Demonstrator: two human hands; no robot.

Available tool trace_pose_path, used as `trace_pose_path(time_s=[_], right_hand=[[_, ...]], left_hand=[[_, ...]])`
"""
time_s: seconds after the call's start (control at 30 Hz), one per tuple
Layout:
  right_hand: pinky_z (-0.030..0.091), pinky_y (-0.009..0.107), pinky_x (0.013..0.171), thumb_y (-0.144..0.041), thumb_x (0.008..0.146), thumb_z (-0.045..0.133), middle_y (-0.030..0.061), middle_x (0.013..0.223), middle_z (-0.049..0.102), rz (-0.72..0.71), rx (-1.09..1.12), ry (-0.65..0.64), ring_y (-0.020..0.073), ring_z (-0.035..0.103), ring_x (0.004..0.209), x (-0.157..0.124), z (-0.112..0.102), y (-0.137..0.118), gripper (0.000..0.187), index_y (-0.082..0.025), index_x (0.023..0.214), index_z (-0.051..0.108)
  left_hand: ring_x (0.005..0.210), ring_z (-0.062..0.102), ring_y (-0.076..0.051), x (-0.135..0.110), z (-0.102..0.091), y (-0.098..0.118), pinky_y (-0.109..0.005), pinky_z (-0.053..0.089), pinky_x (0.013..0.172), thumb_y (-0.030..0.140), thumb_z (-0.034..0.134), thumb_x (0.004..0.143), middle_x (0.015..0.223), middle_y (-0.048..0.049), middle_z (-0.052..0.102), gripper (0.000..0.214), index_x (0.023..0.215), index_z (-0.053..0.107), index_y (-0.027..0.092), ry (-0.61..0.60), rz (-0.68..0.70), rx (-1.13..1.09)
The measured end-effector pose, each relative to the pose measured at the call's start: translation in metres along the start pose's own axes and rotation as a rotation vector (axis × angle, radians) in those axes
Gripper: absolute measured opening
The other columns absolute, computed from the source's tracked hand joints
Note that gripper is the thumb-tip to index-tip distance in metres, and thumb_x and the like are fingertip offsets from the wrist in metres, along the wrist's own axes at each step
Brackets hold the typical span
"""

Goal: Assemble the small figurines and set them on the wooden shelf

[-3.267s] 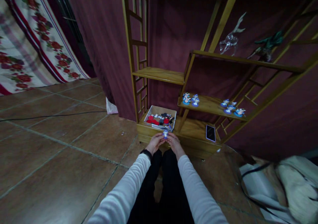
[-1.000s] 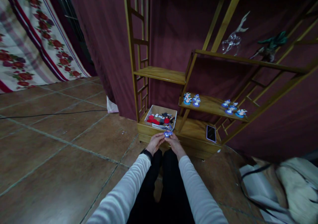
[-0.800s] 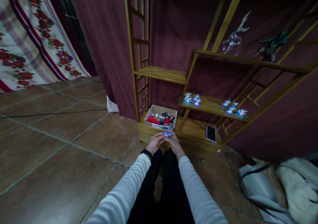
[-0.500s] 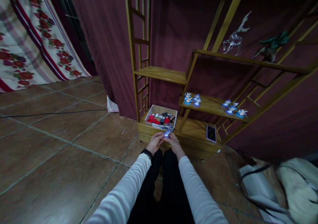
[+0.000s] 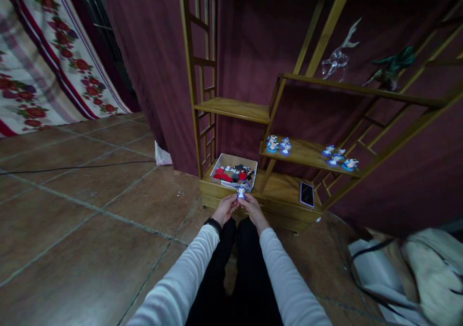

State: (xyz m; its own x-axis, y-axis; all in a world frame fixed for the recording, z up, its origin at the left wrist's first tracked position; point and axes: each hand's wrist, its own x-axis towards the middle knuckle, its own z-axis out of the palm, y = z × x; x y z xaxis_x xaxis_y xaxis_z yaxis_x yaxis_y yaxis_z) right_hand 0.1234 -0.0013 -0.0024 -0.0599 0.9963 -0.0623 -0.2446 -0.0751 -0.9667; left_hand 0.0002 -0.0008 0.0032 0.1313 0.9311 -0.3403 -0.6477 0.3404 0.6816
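Observation:
Both my hands meet in front of the low wooden shelf unit point(image 5: 289, 196). My left hand point(image 5: 224, 208) and my right hand point(image 5: 253, 209) pinch a small blue and white figurine point(image 5: 241, 191) between their fingertips, holding it upright just before the shelf's bottom board. Right behind the figurine stands an open white box point(image 5: 235, 171) filled with several small red, black and white pieces. On the middle shelf point(image 5: 307, 155) stand two groups of like figurines, one on the left point(image 5: 278, 145) and one on the right point(image 5: 339, 158).
A dark phone point(image 5: 306, 194) lies on the bottom board at the right. A glass deer point(image 5: 338, 56) and a green figure point(image 5: 392, 68) stand on the top shelf. A bag with a black strap point(image 5: 405, 268) lies on the tiled floor at the right. A black cable point(image 5: 72, 168) crosses the floor at the left.
The figurine was tipped over with its blue base towards me; now it stands upright between my fingertips. My hands have stayed in the same spot.

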Motion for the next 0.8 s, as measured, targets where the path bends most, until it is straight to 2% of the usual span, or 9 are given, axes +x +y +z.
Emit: trace_pose_path(time_s=[0.3,0.53,0.8], right_hand=[[0.039,0.022,0.053,-0.038,0.060,0.070,0.0015,0.075,0.066,-0.003,-0.015,-0.014,0.0111,0.055,0.060,-0.0004,0.0021,-0.0011,0.038,-0.018,0.093,0.065],[0.043,0.023,0.057,-0.034,0.061,0.068,0.0029,0.080,0.068,-0.036,-0.084,0.056,0.0132,0.059,0.066,-0.0009,0.0030,0.0019,0.039,-0.018,0.096,0.064],[0.046,0.026,0.059,-0.034,0.065,0.063,0.0015,0.074,0.068,-0.156,-0.199,0.081,0.0147,0.059,0.064,-0.0010,0.0069,0.0055,0.026,-0.018,0.086,0.065]], left_hand=[[0.052,0.058,-0.007,-0.0042,0.0042,0.0041,-0.017,0.048,0.054,0.024,0.066,0.076,0.060,-0.0023,0.063,0.013,0.075,0.061,0.012,-0.011,-0.019,0.023],[0.054,0.059,-0.008,-0.0047,0.0035,0.0043,-0.018,0.048,0.056,0.025,0.067,0.074,0.063,-0.0029,0.065,0.014,0.076,0.062,0.012,-0.007,-0.016,0.023],[0.048,0.057,-0.009,-0.0030,0.0053,0.0056,-0.018,0.046,0.052,0.026,0.064,0.074,0.055,-0.0022,0.062,0.015,0.075,0.063,0.012,0.033,-0.090,0.077]])
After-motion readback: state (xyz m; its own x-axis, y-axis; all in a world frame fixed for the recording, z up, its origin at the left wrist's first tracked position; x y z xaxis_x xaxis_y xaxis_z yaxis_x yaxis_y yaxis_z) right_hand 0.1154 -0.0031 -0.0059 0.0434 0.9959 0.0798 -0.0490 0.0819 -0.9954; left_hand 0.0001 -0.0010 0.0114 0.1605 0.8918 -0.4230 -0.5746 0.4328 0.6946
